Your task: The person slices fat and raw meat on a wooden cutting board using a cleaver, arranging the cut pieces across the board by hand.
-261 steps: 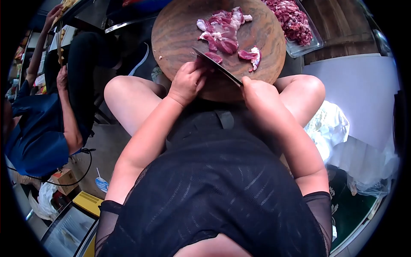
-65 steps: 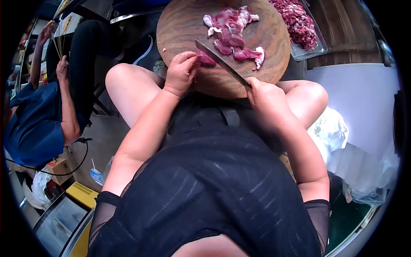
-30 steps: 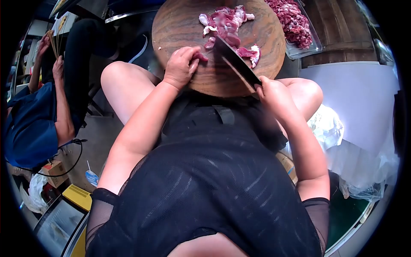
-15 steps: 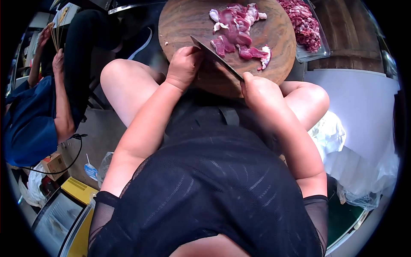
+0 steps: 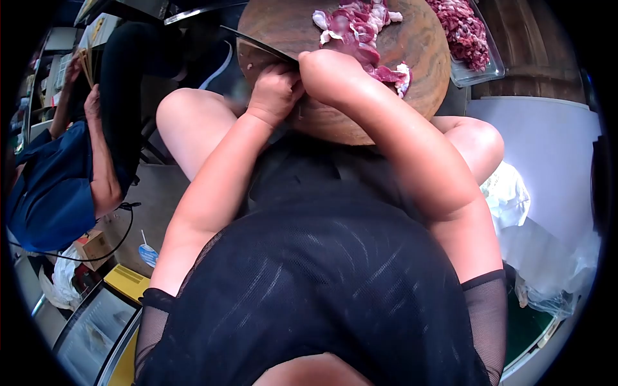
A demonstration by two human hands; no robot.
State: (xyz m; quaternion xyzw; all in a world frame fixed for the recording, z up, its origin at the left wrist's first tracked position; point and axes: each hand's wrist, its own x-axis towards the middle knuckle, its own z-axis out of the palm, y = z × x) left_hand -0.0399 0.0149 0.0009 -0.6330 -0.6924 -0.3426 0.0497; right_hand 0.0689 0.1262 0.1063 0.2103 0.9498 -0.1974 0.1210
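Observation:
My right hand (image 5: pixel 331 76) is closed round the handle of a knife (image 5: pixel 261 43), whose dark blade points up and left across the edge of a round wooden chopping block (image 5: pixel 421 61). Just below the blade, my left hand (image 5: pixel 275 93) is closed over the near left part of the block, right beside my right hand. Whatever its fingers hold is hidden. Pieces of raw red meat with white fat (image 5: pixel 360 32) lie on the block beyond my right hand.
A clear plastic tray (image 5: pixel 479 76) heaped with cut meat (image 5: pixel 460 35) stands right of the block. At the left, a person in a blue shirt (image 5: pixel 55 186) holds thin sticks (image 5: pixel 89 61). Plastic bags (image 5: pixel 547 257) lie at the lower right.
My right hand has moved left and up with the knife, right up to my left hand. The blade now reaches past the block's left edge. My left hand has barely shifted.

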